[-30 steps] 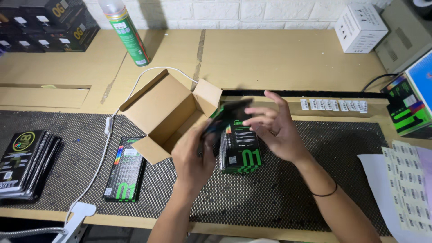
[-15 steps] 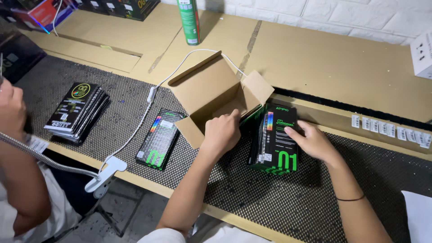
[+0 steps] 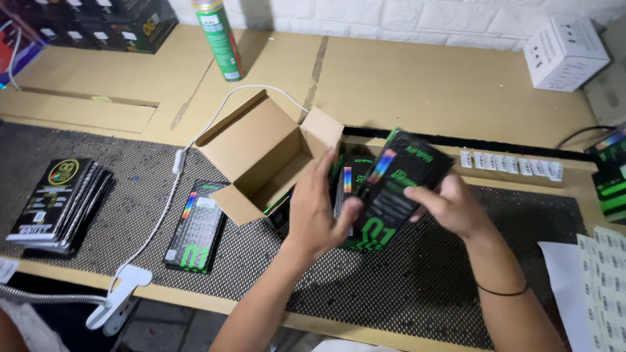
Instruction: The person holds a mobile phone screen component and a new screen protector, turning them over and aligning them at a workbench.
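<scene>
Both of my hands hold a black product box with green and rainbow print, tilted above the black mesh mat. My left hand grips its left lower edge and my right hand holds its right side. Behind it, further black boxes stand upright on the mat. An open brown cardboard carton lies tipped on its side just left of my left hand, its mouth facing me. Another flat black box lies on the mat left of the carton.
A stack of black flat packs lies at the far left. A green spray can and a white box stand on the wooden bench. A white cable with a clamp crosses the mat. Label sheets lie right.
The black box has been lifted off the mat and tilted, now held in both hands. The view has shifted right, and the other person at the left edge is almost out of sight.
</scene>
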